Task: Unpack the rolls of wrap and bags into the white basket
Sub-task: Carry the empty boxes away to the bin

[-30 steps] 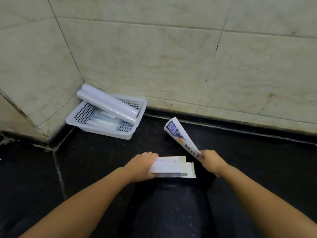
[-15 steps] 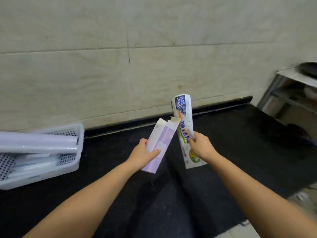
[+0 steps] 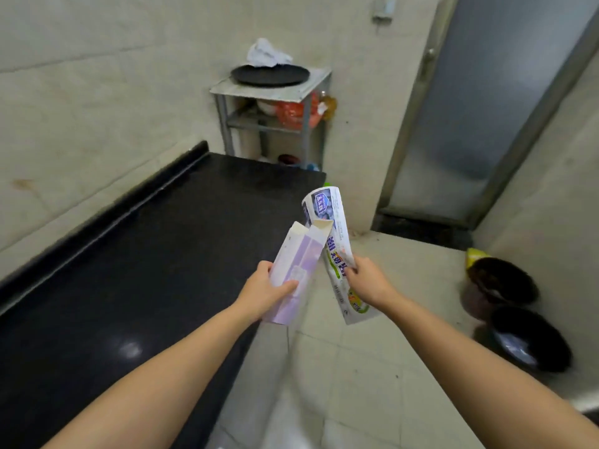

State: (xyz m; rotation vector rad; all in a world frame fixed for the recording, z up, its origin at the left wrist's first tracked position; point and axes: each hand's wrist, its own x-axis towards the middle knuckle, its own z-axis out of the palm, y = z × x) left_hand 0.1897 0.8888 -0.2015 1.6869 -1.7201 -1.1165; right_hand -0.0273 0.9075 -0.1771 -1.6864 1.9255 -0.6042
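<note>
My left hand (image 3: 264,291) grips a long white and lilac carton (image 3: 293,270) near its lower end; the carton tilts up to the right and its top flap stands open. My right hand (image 3: 368,280) holds a printed plastic wrapper sleeve (image 3: 334,231) by its middle, upright, just right of the carton and touching its top. Both are held over the right edge of the black counter (image 3: 146,254). The white basket is out of view.
A metal rack (image 3: 275,92) with a black round pan on top stands past the counter's far end. A grey door (image 3: 486,108) is at the right. Two dark bowls (image 3: 518,319) sit on the tiled floor at the right.
My view has swung right, so the basket and its rolls have left the frame. Both hands lifted the carton and the wrapper off the counter and carried them rightwards.
</note>
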